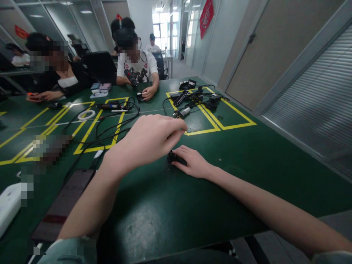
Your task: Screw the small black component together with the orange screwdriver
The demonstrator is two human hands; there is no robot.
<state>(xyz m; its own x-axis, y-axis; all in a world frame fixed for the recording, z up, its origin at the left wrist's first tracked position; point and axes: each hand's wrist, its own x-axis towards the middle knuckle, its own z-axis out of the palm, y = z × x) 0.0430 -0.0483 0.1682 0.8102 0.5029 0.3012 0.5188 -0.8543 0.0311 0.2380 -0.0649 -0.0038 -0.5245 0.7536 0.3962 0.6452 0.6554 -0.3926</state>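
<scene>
My right hand [194, 161] rests on the green table [247, 161], fingers curled round a small black part [173, 158] that it holds down. My left hand [152, 137] hovers just above it, thumb and fingertips pinched together; what they pinch, if anything, is too small to see. Both forearms reach in from the near edge.
A dark phone [64, 203] and a white power strip [8, 205] lie at the near left. Black cables [110, 126] cross yellow floor-tape boxes. A pile of black tools and a silver cylinder [184, 112] sits beyond. Two people sit across the table, hands on it.
</scene>
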